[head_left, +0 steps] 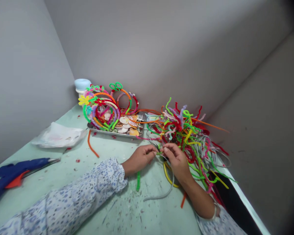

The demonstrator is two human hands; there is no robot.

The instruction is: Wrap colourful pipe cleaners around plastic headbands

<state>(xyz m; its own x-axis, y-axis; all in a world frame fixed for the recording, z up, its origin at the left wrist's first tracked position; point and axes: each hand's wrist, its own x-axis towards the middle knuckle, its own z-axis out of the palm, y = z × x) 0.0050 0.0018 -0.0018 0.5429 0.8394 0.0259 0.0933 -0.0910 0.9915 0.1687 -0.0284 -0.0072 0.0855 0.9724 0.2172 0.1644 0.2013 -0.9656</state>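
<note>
Sleeved left hand (pixel 139 159) and right hand (pixel 176 158) are being pinched onto green stem (pixel 159 152); headbands (pixel 105 106) finished upper left, pipe-cleaner pile (pixel 186 130) unused.

Grey walls (pixel 161 49), pale-green table (pixel 127 212)

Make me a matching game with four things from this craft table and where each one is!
Things:
1. glue gun
2. metal tray
3. plastic bag
4. green piece

Places:
A. by the wall, holding the colourful headbands
B. pinched between the left hand and the right hand
C. at the far left of the table, blue with an orange trigger
D. crumpled, between the glue gun and the tray

Pairs: 1-C, 2-A, 3-D, 4-B
</note>
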